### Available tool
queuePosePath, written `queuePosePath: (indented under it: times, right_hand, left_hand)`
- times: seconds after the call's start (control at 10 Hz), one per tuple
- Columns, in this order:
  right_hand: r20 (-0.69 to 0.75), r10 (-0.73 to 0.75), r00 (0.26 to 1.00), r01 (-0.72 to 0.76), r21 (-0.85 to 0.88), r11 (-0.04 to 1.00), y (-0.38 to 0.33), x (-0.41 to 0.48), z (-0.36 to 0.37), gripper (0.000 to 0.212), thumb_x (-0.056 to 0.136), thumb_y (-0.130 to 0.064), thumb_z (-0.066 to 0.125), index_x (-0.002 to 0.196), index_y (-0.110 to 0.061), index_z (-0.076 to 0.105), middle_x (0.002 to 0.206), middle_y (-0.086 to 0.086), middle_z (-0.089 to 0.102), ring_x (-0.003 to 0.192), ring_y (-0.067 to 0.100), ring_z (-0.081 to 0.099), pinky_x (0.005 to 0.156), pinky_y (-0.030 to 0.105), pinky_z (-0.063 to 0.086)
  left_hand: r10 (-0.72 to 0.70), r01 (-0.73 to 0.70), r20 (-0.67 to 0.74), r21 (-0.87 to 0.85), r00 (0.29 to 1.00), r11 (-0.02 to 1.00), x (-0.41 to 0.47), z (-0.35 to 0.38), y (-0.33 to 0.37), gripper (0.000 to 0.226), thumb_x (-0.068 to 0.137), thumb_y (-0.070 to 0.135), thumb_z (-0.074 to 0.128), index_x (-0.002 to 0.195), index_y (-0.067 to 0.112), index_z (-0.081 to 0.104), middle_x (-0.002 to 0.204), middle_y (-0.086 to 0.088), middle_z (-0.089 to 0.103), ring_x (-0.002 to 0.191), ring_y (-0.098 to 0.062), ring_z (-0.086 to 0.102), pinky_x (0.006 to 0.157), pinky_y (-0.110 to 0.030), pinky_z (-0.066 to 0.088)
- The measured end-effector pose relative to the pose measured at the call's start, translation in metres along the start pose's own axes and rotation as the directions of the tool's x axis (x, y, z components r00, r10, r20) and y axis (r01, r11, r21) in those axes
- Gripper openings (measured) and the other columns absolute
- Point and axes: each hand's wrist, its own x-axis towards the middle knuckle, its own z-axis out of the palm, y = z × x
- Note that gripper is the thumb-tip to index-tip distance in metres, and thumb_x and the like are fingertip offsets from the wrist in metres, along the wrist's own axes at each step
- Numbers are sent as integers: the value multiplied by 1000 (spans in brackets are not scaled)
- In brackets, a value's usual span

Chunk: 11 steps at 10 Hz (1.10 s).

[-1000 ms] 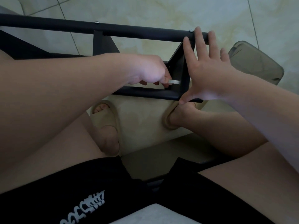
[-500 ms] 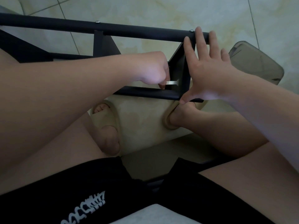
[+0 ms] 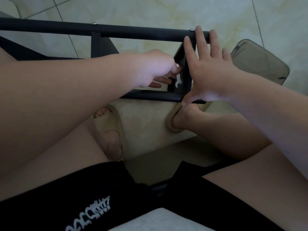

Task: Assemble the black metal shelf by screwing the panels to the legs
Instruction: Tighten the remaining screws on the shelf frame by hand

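Right grip (image 3: 211,70) spread wide and flat to brace the black shelf (image 3: 133,31); left grip (image 3: 155,67) closed on a small flat spanner (image 3: 178,82).

The shelf lies on its side on the tiled floor (image 3: 150,10), just ahead of the person's feet; no floor edge shows. An end panel (image 3: 187,85) bridges its far leg (image 3: 58,26) and near leg (image 3: 150,95). The right grip holds nothing, with straight fingertips on the far leg and the thumb on the near one. The left grip reaches between the legs, thumb and fingers apparently pinching the spanner just beside the panel's inner face. Two screw heads (image 3: 191,30) sit on the far leg. The step looks like tightening this corner's panel fastening, itself hidden. Next, seat the spanner's mouth and turn in short swings, since the corner is cramped.
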Motion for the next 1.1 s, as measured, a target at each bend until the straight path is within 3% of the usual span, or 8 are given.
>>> queuePosePath:
  times: [0.3,0.6,0.9,1.1]
  right_hand:
    - [-5,-15,1000,15,11,1000,1,0,1,155,59,-65,87,157,-13,-22,162,13,-34,149,44,-26,121,66,10]
    - [-2,-12,1000,12,17,1000,1,-1,0,154,60,-64,86,157,-14,-23,162,12,-35,149,43,-27,121,65,10]
    - [5,-4,1000,4,17,1000,-1,-2,-2,154,61,-63,87,157,-14,-23,162,13,-35,149,43,-27,122,64,9]
    - [2,-8,1000,8,14,1000,-1,-2,-3,154,61,-64,87,157,-13,-23,162,13,-34,149,43,-26,122,65,10]
  left_hand:
    - [-102,86,-115,-136,988,987,-2,7,7,10,98,29,61,103,27,70,64,16,72,90,-10,69,98,-44,46]
    - [-53,43,-68,-144,996,989,3,8,4,10,97,29,62,100,31,72,88,13,77,90,-8,70,92,-40,48]
    - [-60,56,-47,-94,997,994,-1,6,3,11,98,28,60,101,29,70,86,13,77,92,-9,69,94,-41,47]
    - [-35,27,-42,-170,999,985,2,4,3,14,96,26,61,105,25,71,80,13,77,90,-8,70,82,-38,45]
